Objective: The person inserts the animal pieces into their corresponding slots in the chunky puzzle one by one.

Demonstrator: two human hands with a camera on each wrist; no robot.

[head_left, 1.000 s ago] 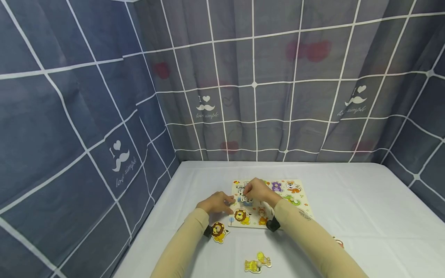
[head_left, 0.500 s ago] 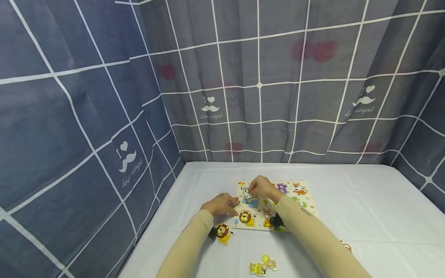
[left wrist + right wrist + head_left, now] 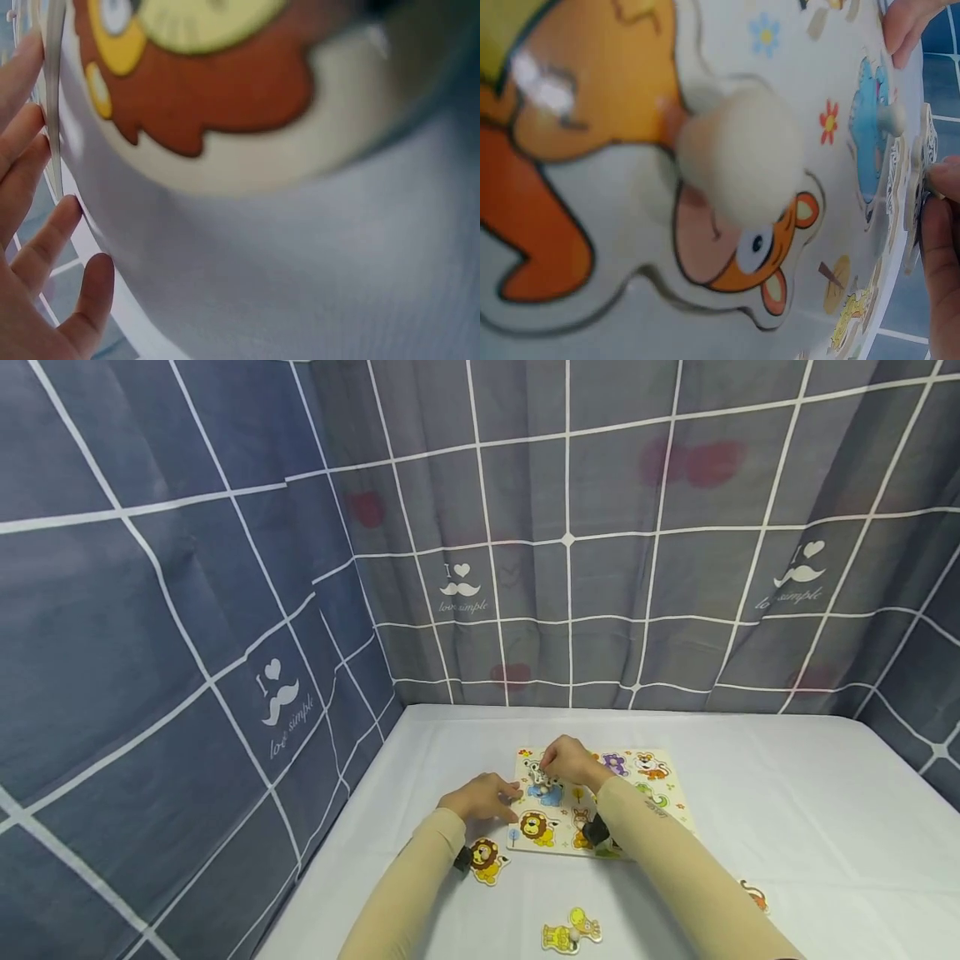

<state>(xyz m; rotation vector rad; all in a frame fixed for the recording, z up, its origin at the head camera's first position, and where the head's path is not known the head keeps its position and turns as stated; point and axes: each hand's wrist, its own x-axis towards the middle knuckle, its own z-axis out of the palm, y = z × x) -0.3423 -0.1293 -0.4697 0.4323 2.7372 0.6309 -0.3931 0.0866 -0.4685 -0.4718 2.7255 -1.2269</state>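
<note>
My right hand [image 3: 572,762] pinches a black-and-white zebra puzzle piece [image 3: 535,772] over the back left of a wooden animal puzzle board [image 3: 678,810]. In the right wrist view the zebra piece [image 3: 921,180] appears edge-on and tilted between thumb and finger; whether it touches the board is unclear. My left hand [image 3: 480,797] rests against the board's left edge with fingers spread. In the left wrist view the fingers [image 3: 22,150] reach the board's edge. A blue animal piece [image 3: 547,795] with a knob lies in the board, just in front of the zebra.
A loose lion piece [image 3: 487,862] lies by my left wrist. A giraffe piece [image 3: 572,932] lies near the front, and a partly hidden orange-red piece [image 3: 754,897] lies right of my right sleeve. Grid-patterned curtains [image 3: 600,577] enclose the white table [image 3: 810,793].
My right hand has moved the zebra piece slightly back, from above the blue piece toward the board's back left. My left hand stays at the edge. The head view has shifted slightly.
</note>
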